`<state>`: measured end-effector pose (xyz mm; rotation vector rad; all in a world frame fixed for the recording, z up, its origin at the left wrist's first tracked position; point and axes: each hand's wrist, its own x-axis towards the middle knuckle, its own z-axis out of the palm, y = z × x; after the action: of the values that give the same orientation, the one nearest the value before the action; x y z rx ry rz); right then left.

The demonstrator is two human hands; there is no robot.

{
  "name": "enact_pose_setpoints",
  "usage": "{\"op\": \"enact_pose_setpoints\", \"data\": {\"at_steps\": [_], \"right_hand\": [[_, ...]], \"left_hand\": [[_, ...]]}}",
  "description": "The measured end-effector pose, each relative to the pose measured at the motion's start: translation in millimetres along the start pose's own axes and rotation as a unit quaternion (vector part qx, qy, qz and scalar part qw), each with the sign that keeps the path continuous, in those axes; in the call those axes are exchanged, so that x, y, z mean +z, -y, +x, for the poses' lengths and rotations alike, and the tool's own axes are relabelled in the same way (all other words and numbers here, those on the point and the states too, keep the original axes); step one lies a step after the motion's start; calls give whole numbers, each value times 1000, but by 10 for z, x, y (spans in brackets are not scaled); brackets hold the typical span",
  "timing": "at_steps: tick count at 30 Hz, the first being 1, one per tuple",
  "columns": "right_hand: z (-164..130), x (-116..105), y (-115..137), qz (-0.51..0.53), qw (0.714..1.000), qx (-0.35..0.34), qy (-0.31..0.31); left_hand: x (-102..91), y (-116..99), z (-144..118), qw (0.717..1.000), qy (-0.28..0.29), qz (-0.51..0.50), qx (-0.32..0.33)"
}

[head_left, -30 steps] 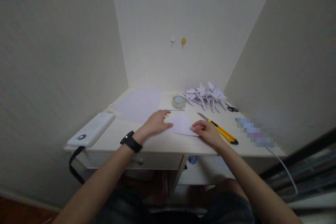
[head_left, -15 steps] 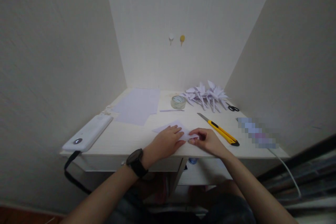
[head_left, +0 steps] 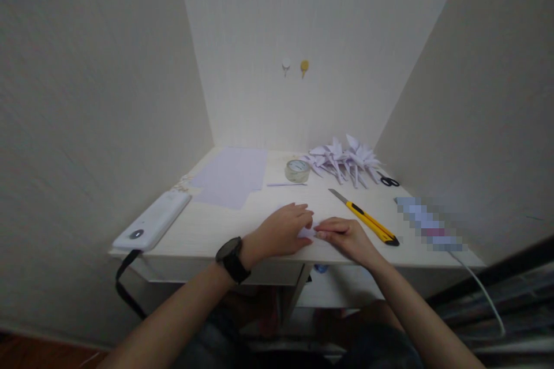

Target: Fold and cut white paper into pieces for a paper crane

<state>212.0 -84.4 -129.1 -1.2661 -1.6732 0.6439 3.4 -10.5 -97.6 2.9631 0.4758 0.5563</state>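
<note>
A folded piece of white paper [head_left: 306,232] lies near the front edge of the desk, mostly hidden by my fingers. My left hand [head_left: 283,230], with a black watch on its wrist, curls around the paper's left side, thumb below and fingers above. From the right, my right hand [head_left: 346,236] pinches the paper's other end between thumb and fingers. A yellow utility knife [head_left: 367,220] with its blade out lies just beyond my right hand.
White paper sheets [head_left: 231,176] lie back left. A tape roll [head_left: 297,170], a thin paper strip [head_left: 286,185], several folded paper cranes [head_left: 341,158] and black-handled scissors [head_left: 389,182] are behind. A white device [head_left: 153,222] sits left; a blurred item [head_left: 428,225] with a cable lies right.
My left hand has gone from lying flat on the paper to curling around it. Less of the paper shows now, and its wide left point is no longer visible. My right hand keeps pinching.
</note>
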Motion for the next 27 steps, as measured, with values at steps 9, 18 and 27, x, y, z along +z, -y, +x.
{"op": "enact_pose_setpoints", "data": {"at_steps": [9, 18, 27], "right_hand": [[-13, -225, -90, -128, 984, 28, -117], [66, -773, -342, -509, 846, 124, -101], [71, -894, -220, -476, 870, 113, -54]], "left_hand": [[-23, 240, 360, 996, 45, -77, 23], [130, 388, 463, 992, 49, -101, 52], [176, 386, 374, 991, 1, -94, 94]]}}
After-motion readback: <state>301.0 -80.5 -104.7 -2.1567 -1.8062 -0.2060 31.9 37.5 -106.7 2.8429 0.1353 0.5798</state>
